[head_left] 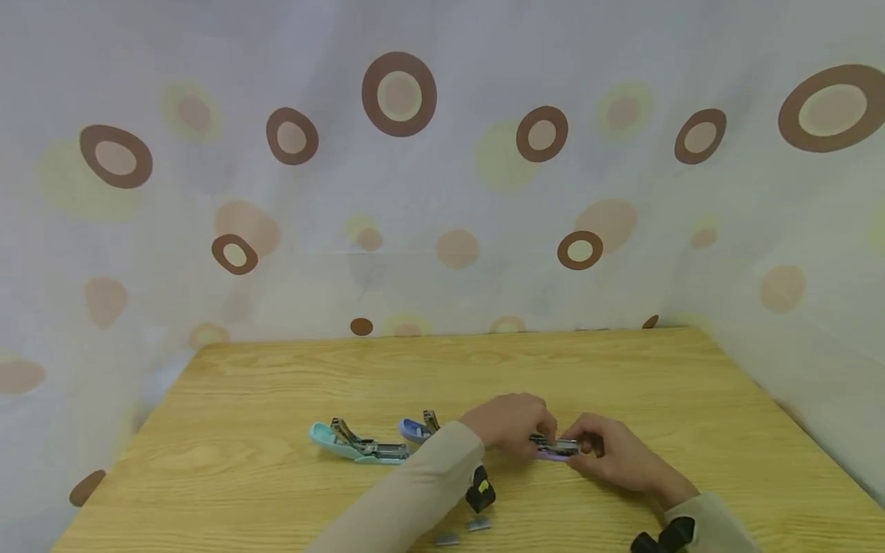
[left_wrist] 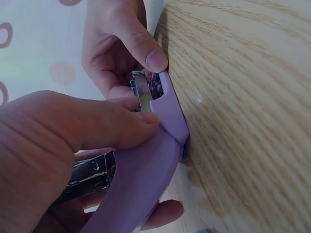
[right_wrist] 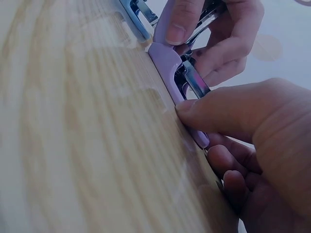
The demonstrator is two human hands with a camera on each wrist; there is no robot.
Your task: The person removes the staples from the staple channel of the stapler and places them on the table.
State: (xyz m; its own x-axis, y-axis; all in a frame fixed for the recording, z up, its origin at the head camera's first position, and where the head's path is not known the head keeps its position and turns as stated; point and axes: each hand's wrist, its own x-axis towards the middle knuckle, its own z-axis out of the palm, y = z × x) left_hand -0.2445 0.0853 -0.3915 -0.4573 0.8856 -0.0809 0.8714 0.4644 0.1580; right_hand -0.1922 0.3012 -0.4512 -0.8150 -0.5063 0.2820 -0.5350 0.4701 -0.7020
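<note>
A purple stapler (left_wrist: 168,111) lies opened out on the table, its metal magazine exposed. In the left wrist view, my left hand (head_left: 508,422) grips the stapler's raised purple cover, thumb near the hinge. My right hand (head_left: 615,453) pinches the far end of the purple base, as the right wrist view also shows. In the head view, most of the stapler (head_left: 553,457) is hidden by the hands. Just left of my left hand is an opened blue stapler (head_left: 412,430), partly covered by the left sleeve. Farther left lies an opened teal stapler (head_left: 328,438).
Two small strips of staples (head_left: 478,524) lie near the table's front, by the left forearm. The wooden table (head_left: 622,369) meets a patterned curtain (head_left: 456,292) at its back and sides. Black cameras (head_left: 480,490) are strapped to both wrists.
</note>
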